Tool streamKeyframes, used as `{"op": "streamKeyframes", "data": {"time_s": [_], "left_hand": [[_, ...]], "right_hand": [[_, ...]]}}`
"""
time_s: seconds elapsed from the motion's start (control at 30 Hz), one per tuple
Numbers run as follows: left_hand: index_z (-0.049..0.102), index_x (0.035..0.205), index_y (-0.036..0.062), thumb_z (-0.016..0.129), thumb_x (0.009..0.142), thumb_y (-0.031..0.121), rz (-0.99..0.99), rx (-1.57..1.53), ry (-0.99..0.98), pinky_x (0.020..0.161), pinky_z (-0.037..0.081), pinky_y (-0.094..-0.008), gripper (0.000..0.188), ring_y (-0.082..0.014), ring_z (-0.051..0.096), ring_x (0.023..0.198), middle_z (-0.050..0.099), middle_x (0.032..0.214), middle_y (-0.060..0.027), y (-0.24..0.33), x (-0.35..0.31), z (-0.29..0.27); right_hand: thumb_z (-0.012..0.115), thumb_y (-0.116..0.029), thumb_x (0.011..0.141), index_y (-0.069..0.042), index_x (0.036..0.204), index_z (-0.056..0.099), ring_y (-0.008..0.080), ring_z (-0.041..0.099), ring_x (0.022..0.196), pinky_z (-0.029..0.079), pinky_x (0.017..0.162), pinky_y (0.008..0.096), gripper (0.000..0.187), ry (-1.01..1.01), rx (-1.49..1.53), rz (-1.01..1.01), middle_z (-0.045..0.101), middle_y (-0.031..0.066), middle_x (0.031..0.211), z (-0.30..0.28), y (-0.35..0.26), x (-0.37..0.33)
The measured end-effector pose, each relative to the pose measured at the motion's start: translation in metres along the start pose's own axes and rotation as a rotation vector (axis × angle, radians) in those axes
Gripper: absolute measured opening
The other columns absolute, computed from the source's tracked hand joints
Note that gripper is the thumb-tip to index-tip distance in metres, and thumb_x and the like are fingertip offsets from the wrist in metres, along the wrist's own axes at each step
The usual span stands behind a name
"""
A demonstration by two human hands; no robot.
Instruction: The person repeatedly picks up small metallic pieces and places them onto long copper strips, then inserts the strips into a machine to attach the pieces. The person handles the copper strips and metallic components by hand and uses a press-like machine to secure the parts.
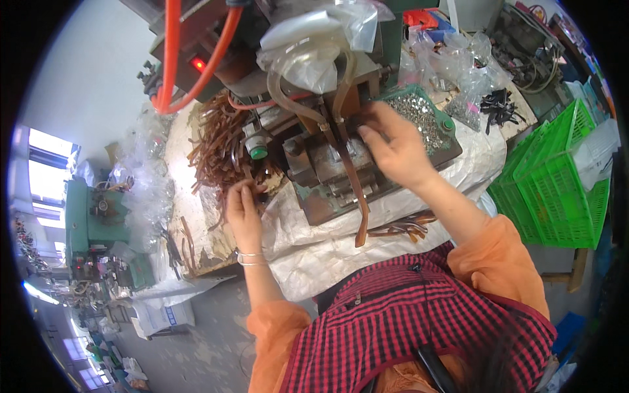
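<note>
Workshop clutter is filling the background: a green machine (98, 213) is standing by the wall on the far left, clear plastic bags (147, 183) are bunching along the left edge of the worktable (177, 154), and a bright green crate (560, 177) is sitting off to the right. White sheeting (295, 259) is covering the near side of the table, in front of a metal press (327, 164) with orange-red hoses (171, 59) hanging at its upper left.

One brown strip (354, 187) is lying across the middle of the press, its long axis running from under the tool head toward the person, leaning slightly rightward as it nears them; its free end is hanging past the front edge and bending a little left. Where its upper end is stopping, I cannot tell.

Of the two, the right hand (398, 149) is nearer: it is curling its fingers close beside the strip's upper part, so the strip is lying to its left and toward the body. Blur is hiding whether those fingers are gripping anything. Well left of the strip, the left hand (243, 209) is keeping its fingers narrow at the near edge of a pile of brown strips (223, 137); whether it is pinching one, I cannot tell. More strips (406, 226) are resting on the sheeting, and a tray of small metal parts (413, 114) is sitting beyond the right hand
</note>
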State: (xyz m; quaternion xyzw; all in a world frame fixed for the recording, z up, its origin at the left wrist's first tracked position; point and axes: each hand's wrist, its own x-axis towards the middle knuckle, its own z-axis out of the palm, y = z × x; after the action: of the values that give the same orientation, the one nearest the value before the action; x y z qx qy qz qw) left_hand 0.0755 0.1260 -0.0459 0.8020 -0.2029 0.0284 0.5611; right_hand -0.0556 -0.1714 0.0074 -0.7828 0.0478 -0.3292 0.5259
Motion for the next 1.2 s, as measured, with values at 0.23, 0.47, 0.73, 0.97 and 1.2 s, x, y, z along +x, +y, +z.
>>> {"op": "streamKeyframes", "data": {"time_s": [0.23,0.47,0.73,0.97,1.2], "left_hand": [[0.070,0.097,-0.0021,0.069,0.101,0.014,-0.208,-0.035,0.331,0.070,0.050,-0.0250,0.017,-0.0103,0.062,0.072,0.069,0.083,-0.0058,0.018,-0.029,0.021],[0.072,0.096,-0.0056,0.076,0.088,-0.002,0.547,-0.194,0.307,0.072,0.058,-0.0316,0.010,-0.0231,0.071,0.077,0.074,0.083,-0.0134,0.114,-0.034,0.045],[0.076,0.097,0.0063,0.088,0.071,0.005,1.067,0.244,-0.121,0.055,0.050,-0.0292,0.029,-0.0191,0.068,0.070,0.077,0.103,-0.0117,0.117,-0.029,0.082],[0.071,0.099,0.0114,0.086,0.073,0.013,1.179,0.145,0.001,0.046,0.043,-0.0263,0.030,-0.0128,0.059,0.054,0.076,0.103,-0.0084,0.097,-0.014,0.101],[0.073,0.100,0.0085,0.085,0.073,0.011,1.023,0.187,-0.021,0.051,0.048,-0.0270,0.029,-0.0154,0.065,0.062,0.076,0.108,-0.0095,0.104,-0.029,0.095]], "right_hand": [[0.057,-0.001,0.096,0.004,0.133,0.052,0.0200,0.070,0.101,0.052,0.091,0.0308,0.038,0.070,0.208,0.090,0.073,0.0142,0.107,0.030,-0.002,-0.012],[0.055,0.000,0.093,0.004,0.140,0.046,0.0263,0.072,0.099,0.052,0.090,0.0336,0.048,-0.025,0.354,0.292,0.073,0.0182,0.108,0.034,-0.030,-0.004],[0.057,-0.004,0.088,0.003,0.132,0.059,0.0416,0.061,0.121,0.048,0.106,0.0459,0.044,-0.100,-0.109,-0.004,0.066,0.0259,0.125,0.000,-0.015,-0.003],[0.079,-0.017,0.083,-0.009,0.108,0.076,0.0426,0.050,0.136,0.040,0.113,0.0484,0.027,0.074,-0.929,-0.032,0.061,0.0254,0.136,-0.067,0.110,-0.031],[0.075,-0.014,0.086,-0.004,0.098,0.074,0.0390,0.063,0.117,0.049,0.100,0.0453,0.015,0.187,-0.871,-0.139,0.070,0.0201,0.117,-0.059,0.106,-0.030]]}}
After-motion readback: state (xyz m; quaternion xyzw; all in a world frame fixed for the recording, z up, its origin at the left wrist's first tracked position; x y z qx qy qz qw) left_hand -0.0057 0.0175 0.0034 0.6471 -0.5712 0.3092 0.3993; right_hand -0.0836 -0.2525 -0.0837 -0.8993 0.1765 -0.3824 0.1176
